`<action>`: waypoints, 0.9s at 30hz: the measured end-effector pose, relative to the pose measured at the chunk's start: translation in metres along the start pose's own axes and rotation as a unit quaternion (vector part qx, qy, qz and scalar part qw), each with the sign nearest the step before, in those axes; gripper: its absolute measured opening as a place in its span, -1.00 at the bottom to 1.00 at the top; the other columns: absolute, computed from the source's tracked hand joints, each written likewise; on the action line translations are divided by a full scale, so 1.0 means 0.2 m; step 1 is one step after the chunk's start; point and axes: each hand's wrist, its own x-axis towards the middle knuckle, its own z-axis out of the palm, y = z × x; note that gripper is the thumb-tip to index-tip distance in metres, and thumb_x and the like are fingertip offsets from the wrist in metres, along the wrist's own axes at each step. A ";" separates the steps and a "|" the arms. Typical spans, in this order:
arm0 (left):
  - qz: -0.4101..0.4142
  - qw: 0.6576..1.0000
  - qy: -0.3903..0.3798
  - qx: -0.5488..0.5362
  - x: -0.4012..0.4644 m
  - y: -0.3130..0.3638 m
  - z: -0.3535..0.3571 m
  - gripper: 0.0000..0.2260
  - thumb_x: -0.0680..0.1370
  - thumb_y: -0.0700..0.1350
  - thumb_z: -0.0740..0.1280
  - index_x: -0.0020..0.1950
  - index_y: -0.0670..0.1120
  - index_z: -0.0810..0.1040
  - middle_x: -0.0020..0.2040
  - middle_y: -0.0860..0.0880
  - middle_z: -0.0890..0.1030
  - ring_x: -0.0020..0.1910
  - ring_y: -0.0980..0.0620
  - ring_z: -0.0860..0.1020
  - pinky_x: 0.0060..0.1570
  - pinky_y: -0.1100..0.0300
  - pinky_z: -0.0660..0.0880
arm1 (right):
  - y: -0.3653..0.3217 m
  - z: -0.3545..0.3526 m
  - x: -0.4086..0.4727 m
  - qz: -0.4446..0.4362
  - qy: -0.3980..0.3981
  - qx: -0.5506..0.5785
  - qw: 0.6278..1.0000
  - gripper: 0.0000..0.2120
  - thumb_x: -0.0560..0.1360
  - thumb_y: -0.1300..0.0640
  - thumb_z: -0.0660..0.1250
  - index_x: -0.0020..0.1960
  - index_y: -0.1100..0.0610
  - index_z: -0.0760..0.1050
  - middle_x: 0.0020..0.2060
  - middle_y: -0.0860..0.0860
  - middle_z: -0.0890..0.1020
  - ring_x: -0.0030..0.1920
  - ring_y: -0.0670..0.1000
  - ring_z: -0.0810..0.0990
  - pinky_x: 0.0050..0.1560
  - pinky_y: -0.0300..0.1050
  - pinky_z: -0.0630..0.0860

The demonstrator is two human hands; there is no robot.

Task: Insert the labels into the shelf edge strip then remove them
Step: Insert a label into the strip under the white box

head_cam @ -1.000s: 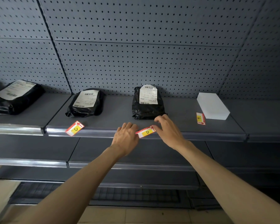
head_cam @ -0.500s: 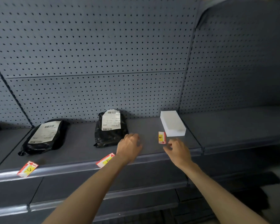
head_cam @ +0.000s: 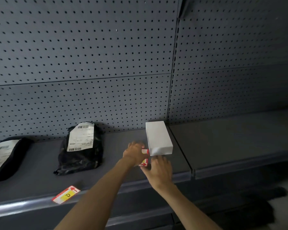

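Observation:
A red and white label [head_cam: 145, 157] with a yellow patch lies on the dark shelf just in front of the white box [head_cam: 158, 138]. My left hand [head_cam: 134, 153] curls over the label's left side and hides its middle. My right hand [head_cam: 158, 170] meets the label's near end with thumb and fingertips. A second label marked D [head_cam: 66, 194] rests tilted on the front of the shelf, its near corner over the shelf edge strip [head_cam: 23, 207], apart from both hands.
Two black bagged parcels with white shipping slips sit further left on the shelf, one near the middle [head_cam: 81, 146] and one at the frame's left edge [head_cam: 3, 156]. Grey pegboard [head_cam: 90, 55] backs the shelf. A neighbouring shelf section [head_cam: 231, 140] lies to the right.
Both hands left the D label at the shelf edge and moved right to the label by the white box. The view swung right and closer.

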 end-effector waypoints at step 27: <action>0.026 0.977 0.090 -0.190 -0.60 0.02 0.09 -0.89 0.48 0.02 0.40 -0.21 0.03 0.62 -0.29 0.11 0.62 -0.30 0.16 0.55 -0.30 0.31 0.40 | 0.27 -0.44 -0.14 -0.070 -0.124 0.235 0.962 -0.92 0.50 0.25 0.36 -0.12 0.13 0.61 -0.27 0.03 0.65 -0.44 -0.08 0.56 -0.35 -0.17 0.53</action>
